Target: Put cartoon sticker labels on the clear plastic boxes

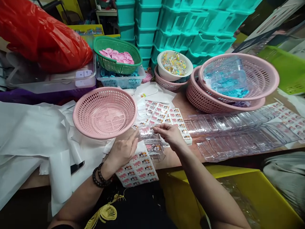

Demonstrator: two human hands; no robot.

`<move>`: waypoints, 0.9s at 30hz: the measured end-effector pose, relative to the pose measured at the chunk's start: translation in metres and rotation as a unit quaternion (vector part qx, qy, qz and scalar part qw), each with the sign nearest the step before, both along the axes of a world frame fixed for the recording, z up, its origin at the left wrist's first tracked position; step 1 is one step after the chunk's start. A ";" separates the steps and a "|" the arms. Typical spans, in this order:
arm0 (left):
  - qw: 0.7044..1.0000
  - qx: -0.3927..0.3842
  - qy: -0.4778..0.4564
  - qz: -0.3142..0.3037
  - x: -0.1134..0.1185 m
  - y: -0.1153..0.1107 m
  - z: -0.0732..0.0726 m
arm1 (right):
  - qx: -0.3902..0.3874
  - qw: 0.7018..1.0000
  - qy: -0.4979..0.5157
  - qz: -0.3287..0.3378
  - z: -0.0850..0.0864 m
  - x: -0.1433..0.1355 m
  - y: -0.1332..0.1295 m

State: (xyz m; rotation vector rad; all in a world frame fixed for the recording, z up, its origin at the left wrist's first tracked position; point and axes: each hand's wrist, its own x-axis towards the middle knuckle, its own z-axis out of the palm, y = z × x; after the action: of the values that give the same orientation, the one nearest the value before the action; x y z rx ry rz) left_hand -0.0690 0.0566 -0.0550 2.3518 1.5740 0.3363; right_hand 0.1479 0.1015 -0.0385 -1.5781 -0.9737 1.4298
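Observation:
My right hand (169,135) pinches at the upper edge of a clear plastic case (147,131); whatever is between its fingertips is too small to make out. A second clear case (156,149) with a cat sticker on it lies just nearer to me. My left hand (122,152), with dark beads at the wrist, rests over the upper left of a cat sticker sheet (138,170) that hangs past the table's front edge. Its fingers are together and point at the case; what they hold, if anything, is hidden. Beyond the hands lie more sticker sheets (177,119).
An empty pink basket (105,113) stands at left, beside white backing paper (28,133). Rows of clear cases (245,140) lie at right. Behind are pink baskets with blue pieces (262,76), a white bowl (163,71), a green basket (116,67) and stacked teal bins (166,24).

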 end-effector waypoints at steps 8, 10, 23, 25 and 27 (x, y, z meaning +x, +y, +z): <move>1.000 -0.021 0.008 -0.021 0.002 0.003 -0.003 | 0.004 1.000 0.009 -0.020 -0.007 -0.001 0.000; 0.999 -0.026 0.014 -0.022 0.004 0.003 -0.003 | 0.001 1.000 0.013 -0.013 -0.005 -0.001 -0.001; 0.995 -0.090 0.029 -0.043 0.008 0.010 0.009 | 0.074 0.985 -0.157 0.025 -0.010 -0.008 -0.005; 0.994 -0.095 0.027 -0.040 0.006 0.012 0.010 | 0.088 0.948 -0.302 0.038 -0.006 -0.005 -0.005; 0.995 -0.099 0.019 -0.028 0.003 0.013 0.010 | 0.084 0.902 -0.424 0.017 -0.002 0.003 -0.006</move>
State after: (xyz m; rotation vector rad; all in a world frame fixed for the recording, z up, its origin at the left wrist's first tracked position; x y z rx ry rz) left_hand -0.0665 0.0696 -0.0455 2.2568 1.4808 0.1182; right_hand 0.1504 0.0956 -0.0402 -2.0865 -1.5620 0.6008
